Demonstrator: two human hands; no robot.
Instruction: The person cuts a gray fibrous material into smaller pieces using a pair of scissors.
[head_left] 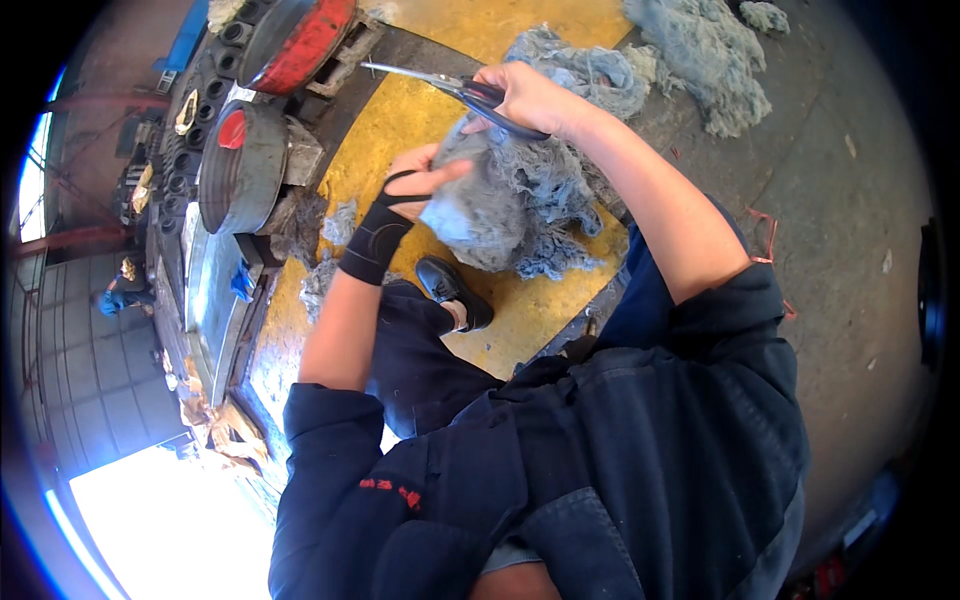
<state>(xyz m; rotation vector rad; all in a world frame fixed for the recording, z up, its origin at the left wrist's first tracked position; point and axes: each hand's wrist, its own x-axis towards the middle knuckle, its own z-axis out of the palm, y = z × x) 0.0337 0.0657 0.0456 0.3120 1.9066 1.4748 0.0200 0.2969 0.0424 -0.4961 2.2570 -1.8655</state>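
My left hand [428,178], with a black wrist brace [375,240] around its wrist, is closed on the left side of a large wad of grey fluffy fibre [485,215]. Some of its fingers are hidden behind the wad. Just above it, my right hand [525,98] grips a pair of scissors [455,85] by the dark handles. Their metal blades point left, away from the fibre. Loose blue-grey strands [560,220] trail from the right side of the wad, below my right wrist.
More grey fibre [710,65] lies on the floor at the far right, with smaller tufts [340,222] to the left. A red-rimmed drum [310,45] and a grey drum [250,170] stand at the left. My black shoe [455,290] rests on a yellow floor patch [520,325].
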